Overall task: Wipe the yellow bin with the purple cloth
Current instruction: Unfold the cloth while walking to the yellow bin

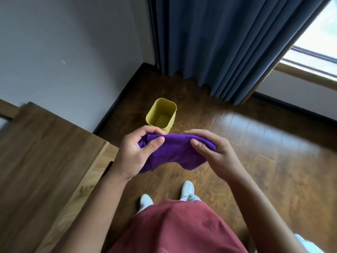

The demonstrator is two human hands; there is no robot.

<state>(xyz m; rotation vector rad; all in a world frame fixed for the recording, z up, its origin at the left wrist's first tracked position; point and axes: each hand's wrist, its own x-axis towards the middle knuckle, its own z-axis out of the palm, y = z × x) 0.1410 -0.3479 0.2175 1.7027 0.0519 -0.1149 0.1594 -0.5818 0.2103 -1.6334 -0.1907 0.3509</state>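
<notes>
A small yellow bin (161,113) stands upright and empty on the wooden floor near the wall corner, just beyond my hands. I hold a folded purple cloth (175,154) in the air between both hands, well above the floor. My left hand (135,152) pinches its left end between thumb and fingers. My right hand (215,152) grips its right end, thumb on top. The cloth sags in the middle. The bin's near rim is partly hidden behind my left fingers.
A wooden tabletop (45,161) fills the left side, its edge next to my left forearm. Dark blue curtains (228,48) hang behind the bin, with a window (317,44) at right. A few crumbs (179,127) lie on the floor beside the bin. My feet (187,190) stand below the cloth.
</notes>
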